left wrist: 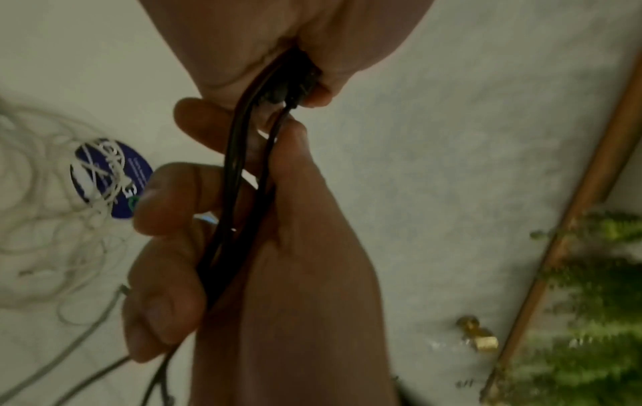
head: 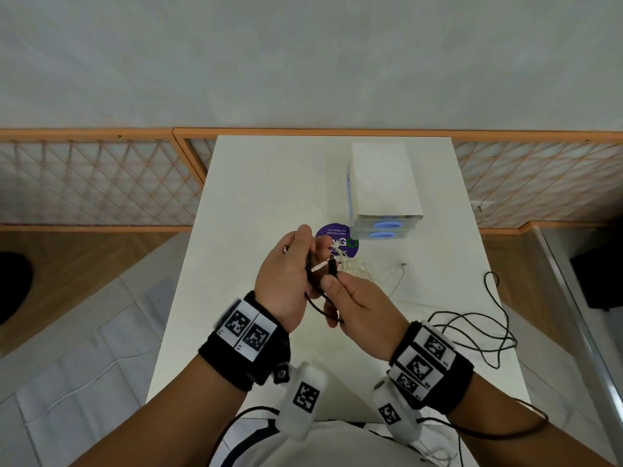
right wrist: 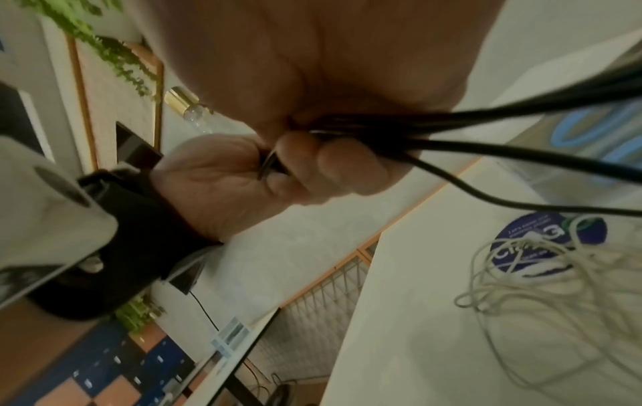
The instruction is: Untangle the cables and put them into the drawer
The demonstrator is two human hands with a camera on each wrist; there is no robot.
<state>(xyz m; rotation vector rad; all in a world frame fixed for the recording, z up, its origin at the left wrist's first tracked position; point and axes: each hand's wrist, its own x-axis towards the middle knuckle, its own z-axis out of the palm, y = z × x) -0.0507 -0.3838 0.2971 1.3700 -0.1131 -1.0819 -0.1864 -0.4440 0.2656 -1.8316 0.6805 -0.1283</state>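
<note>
Both hands hold a black cable (head: 473, 326) in the air above the white table (head: 256, 203). My left hand (head: 312, 261) curls its fingers (left wrist: 166, 197) round several gathered strands of the black cable (left wrist: 236, 192). My right hand (head: 332, 281) pinches the cable's black plug end (left wrist: 295, 79) just beside the left hand. The rest of the black cable trails in loose loops on the table to the right. A tangled white cable (head: 359, 267) lies on the table beyond the hands. The white drawer unit (head: 384, 183) stands further back with both drawers closed.
A round purple sticker (head: 337, 241) is on the table under part of the white cable (right wrist: 555, 288). The drawer fronts have blue oval handles (head: 386, 225). A wooden lattice rail (head: 101, 180) runs behind the table. Floor drops away on both sides.
</note>
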